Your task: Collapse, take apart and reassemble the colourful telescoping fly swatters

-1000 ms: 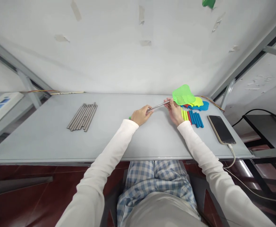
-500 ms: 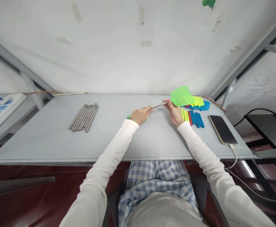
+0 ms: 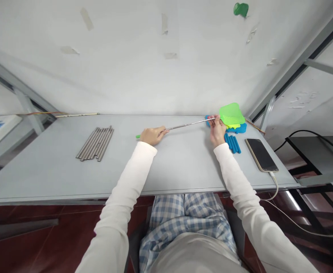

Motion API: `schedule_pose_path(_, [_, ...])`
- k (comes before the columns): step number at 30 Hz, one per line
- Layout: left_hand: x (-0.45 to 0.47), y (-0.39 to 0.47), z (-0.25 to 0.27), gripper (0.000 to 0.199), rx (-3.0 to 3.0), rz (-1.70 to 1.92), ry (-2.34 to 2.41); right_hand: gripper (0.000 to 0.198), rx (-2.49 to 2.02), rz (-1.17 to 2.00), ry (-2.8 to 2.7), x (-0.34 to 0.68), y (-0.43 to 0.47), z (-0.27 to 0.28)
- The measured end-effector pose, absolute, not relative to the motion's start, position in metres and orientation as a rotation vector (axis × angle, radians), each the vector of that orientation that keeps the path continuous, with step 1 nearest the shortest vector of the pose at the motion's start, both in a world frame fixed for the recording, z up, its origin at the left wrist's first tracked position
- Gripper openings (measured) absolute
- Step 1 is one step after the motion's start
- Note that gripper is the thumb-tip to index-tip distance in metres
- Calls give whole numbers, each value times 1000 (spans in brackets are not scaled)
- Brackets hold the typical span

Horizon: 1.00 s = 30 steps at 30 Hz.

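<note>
A fly swatter (image 3: 190,124) with a telescopic metal rod, stretched out long, spans the space between my hands. My left hand (image 3: 152,135) is closed around its handle end, and a green grip tip sticks out to the left of the fist. At the other end, my right hand (image 3: 218,130) pinches the rod close to the bright green mesh head (image 3: 231,113). Beyond and partly under that head lie yellow and blue swatter heads (image 3: 242,129). Several blue handle tubes (image 3: 233,144) lie just right of my right wrist; the hand hides whatever is left of them.
Several metal rods (image 3: 95,144) lie side by side on the left of the grey table (image 3: 183,167). A phone (image 3: 261,154) with a white charging cable rests near the right edge. A white wall stands behind, and metal frame posts flank the table.
The swatter's rod has become longer: my left hand moved left with the handle, while my right hand shifted slightly right with the green head. The camera view also shifted a little.
</note>
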<state>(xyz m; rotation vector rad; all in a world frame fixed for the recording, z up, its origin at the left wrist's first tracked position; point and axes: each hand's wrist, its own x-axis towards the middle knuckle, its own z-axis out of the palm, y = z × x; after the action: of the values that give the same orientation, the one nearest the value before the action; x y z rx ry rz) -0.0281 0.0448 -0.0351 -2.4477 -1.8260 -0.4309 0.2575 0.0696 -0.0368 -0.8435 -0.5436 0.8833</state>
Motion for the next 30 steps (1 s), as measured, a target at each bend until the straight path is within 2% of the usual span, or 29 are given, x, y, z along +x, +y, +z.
schedule_pose_path(7, [-10,42,-44,43,-2528,-506,-1763,45,-813,1022,-868,219,51,-39])
schedule_pose_path(21, [-58,47,-40,46,-2409,-458,-1810,37,-858,795,-498,294,77,-42])
schedule_pose_path(30, [-57,58,-47,49,-2277,-520,-2075,30,-796,872,-516,287,71,-39])
